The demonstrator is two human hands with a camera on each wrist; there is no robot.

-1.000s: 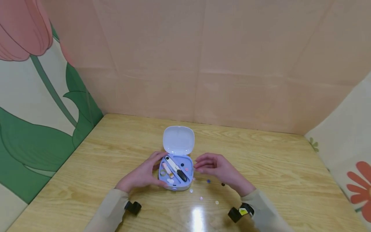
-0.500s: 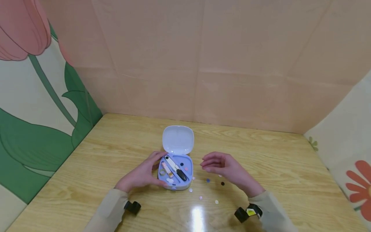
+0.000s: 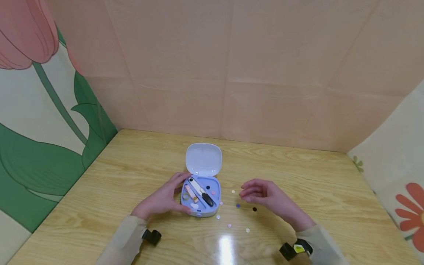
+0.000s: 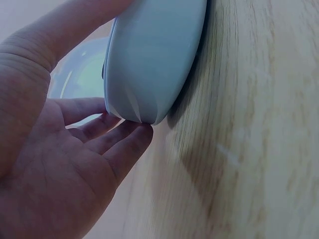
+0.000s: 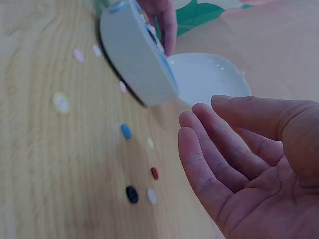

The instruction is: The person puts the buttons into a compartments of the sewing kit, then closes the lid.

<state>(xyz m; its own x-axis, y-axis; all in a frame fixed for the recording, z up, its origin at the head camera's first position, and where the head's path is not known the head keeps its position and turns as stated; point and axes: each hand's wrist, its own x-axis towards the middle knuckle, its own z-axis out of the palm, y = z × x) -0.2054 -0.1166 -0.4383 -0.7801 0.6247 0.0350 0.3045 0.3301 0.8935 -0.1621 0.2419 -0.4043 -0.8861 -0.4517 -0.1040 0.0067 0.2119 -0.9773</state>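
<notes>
A lavender case (image 3: 216, 209) lies open on the wooden table, its lid (image 3: 203, 159) tipped back. Inside are black-and-white snips (image 3: 201, 191), a small pink tool and a few buttons. My left hand (image 3: 163, 198) holds the case by its left side, thumb at the far edge and fingers under the near edge (image 4: 124, 144). My right hand (image 3: 260, 194) hovers to the right of the case, fingers relaxed and empty (image 5: 239, 159). Below and beside it lie loose buttons: a blue one (image 3: 238, 205), a black one (image 3: 254, 209) and a white one (image 3: 233, 191).
More small buttons (image 3: 229, 225) are scattered in front of the case, near the table's front edge. Pink walls close the table (image 3: 298, 176) at the back, with flower-patterned panels at the left and right.
My right hand has drawn away from the case to the right, uncovering a white button. My left hand and the case have stayed put.
</notes>
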